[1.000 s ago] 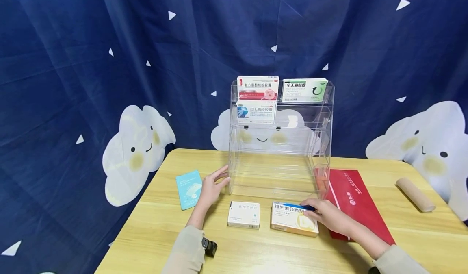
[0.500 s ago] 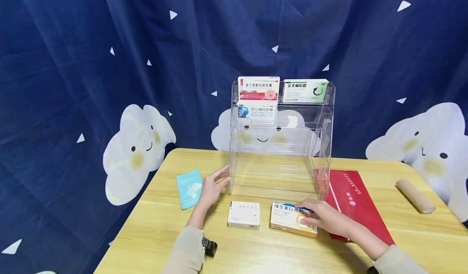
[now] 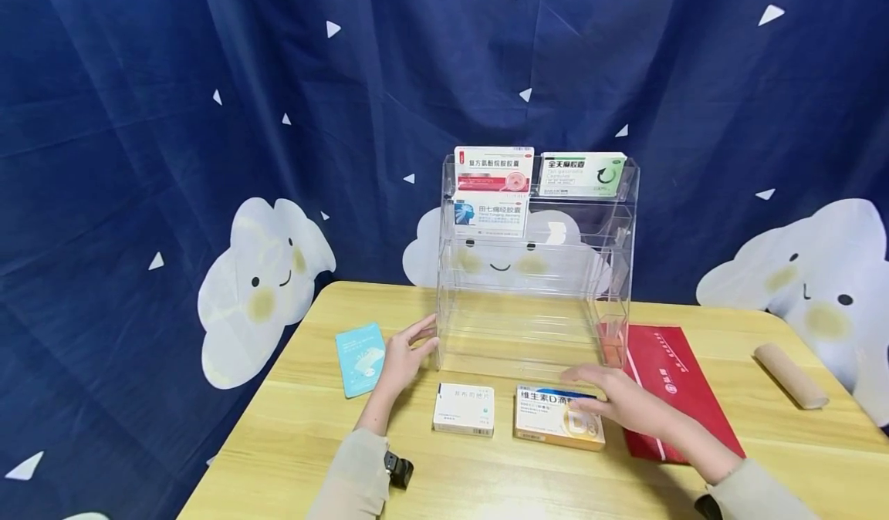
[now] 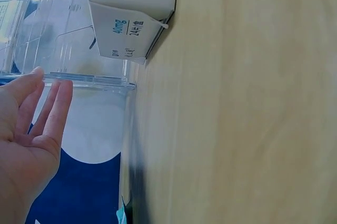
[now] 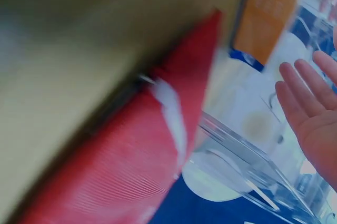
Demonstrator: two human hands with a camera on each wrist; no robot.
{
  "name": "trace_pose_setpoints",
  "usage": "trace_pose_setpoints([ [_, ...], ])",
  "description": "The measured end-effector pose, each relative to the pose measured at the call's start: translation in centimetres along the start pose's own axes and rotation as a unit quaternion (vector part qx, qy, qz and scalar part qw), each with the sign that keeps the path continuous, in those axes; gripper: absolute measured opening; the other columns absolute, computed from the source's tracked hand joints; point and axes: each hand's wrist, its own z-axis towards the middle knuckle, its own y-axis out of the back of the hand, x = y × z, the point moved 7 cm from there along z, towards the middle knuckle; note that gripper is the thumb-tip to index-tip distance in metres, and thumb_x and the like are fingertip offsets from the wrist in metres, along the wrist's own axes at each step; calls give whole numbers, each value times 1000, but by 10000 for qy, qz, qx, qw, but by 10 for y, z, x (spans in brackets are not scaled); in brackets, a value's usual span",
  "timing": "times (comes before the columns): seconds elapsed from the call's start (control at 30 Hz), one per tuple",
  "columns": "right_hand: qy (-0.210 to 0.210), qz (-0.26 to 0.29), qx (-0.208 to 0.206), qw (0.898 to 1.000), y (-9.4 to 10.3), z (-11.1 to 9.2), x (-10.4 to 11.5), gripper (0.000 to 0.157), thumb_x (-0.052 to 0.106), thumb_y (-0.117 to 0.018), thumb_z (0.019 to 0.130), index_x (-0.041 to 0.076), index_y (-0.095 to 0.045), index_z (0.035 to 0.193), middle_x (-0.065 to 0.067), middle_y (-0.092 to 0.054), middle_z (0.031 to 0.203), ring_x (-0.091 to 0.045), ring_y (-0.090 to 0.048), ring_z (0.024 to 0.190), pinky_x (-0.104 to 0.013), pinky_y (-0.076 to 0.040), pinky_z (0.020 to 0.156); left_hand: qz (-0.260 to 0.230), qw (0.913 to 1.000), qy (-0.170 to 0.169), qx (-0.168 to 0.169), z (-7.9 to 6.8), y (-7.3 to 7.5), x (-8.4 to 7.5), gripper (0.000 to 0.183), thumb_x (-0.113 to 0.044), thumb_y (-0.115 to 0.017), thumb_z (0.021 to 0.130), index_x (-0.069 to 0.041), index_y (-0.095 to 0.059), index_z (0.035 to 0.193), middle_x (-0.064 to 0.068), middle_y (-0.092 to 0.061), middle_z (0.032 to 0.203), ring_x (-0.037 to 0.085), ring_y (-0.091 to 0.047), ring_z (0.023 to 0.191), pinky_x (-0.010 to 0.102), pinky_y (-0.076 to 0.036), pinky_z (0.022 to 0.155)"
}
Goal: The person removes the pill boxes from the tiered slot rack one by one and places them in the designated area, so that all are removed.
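Note:
A clear tiered display rack (image 3: 533, 279) stands on the table. My left hand (image 3: 403, 359) rests its extended fingertips against the rack's left side panel; the left wrist view shows these fingers (image 4: 57, 109) fairly straight. My right hand (image 3: 628, 403) is spread over the right part of a white and orange vitamin D drops box (image 3: 545, 413), fingers extended toward the rack. In the right wrist view that box's orange side (image 5: 268, 16) shows apart from the open palm. A smaller white tablet box (image 3: 464, 408) lies to the left, in front of the rack.
Medicine boxes stand in the rack: a red and white one (image 3: 493, 170) and a green and white one (image 3: 582, 174) on top, a blue and white one (image 3: 490, 216) below. Around it lie a light blue packet (image 3: 361, 359), a red bag (image 3: 684, 389) and a cardboard tube (image 3: 790, 375).
My right hand has loosened from the vitamin D box and shifted up and left over it, fingers straighter. The left hand keeps its place at the rack.

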Motion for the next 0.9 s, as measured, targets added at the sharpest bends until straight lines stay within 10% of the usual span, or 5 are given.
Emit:
trace_pose_setpoints([
  [0.3, -199, -213, -662, 9974, 37, 36, -7, 44, 10, -81, 76, 3, -67, 117, -9, -73, 113, -27, -70, 102, -44, -63, 83, 54, 9998, -171, -1, -1, 1, -1, 47, -6, -68, 90, -9, -58, 136, 16, -66, 128, 34, -65, 117, 47, -48, 109],
  [0.77, 62, 47, -2315, 9728, 89, 99, -10, 50, -4, -81, 72, 2, -66, 120, -14, -72, 109, -28, -69, 95, -12, -56, 89, 49, 9999, -95, -11, -1, 0, 0, 47, -9, -69, 90, -13, -59, 135, 12, -66, 130, 30, -65, 117, 44, -51, 106],
  [0.9, -10, 222, -2543, 9669, 99, 115, -13, 50, -4, -79, 75, 2, -65, 123, -16, -71, 109, -30, -69, 97, -20, -57, 91, 79, 9998, -201, 6, -2, 1, -2, 47, -9, -69, 90, -13, -59, 136, 14, -66, 130, 31, -65, 117, 43, -53, 103],
])
